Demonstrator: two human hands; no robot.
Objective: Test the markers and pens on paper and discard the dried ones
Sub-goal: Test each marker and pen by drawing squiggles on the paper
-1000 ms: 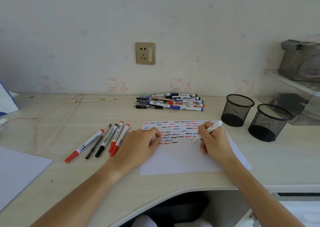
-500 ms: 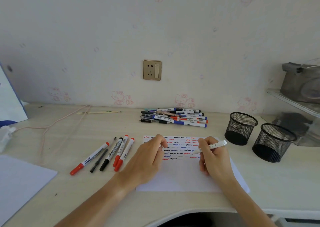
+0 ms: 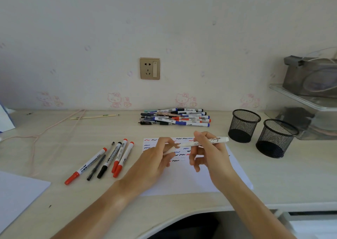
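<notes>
My right hand holds a white pen level above the test paper, which carries rows of red, blue and black squiggles. My left hand is at the pen's tip end and pinches a small white cap. A pile of markers and pens lies behind the paper near the wall. Several markers with red and black caps lie in a row left of the paper.
Two black mesh cups stand to the right of the paper. A clear rack with a grey box fills the far right. A pink cord and another white sheet lie at the left.
My right hand lifted the white pen off the paper and turned it level. My left hand rose from the paper to the pen's tip with the cap. The view tilted upward.
</notes>
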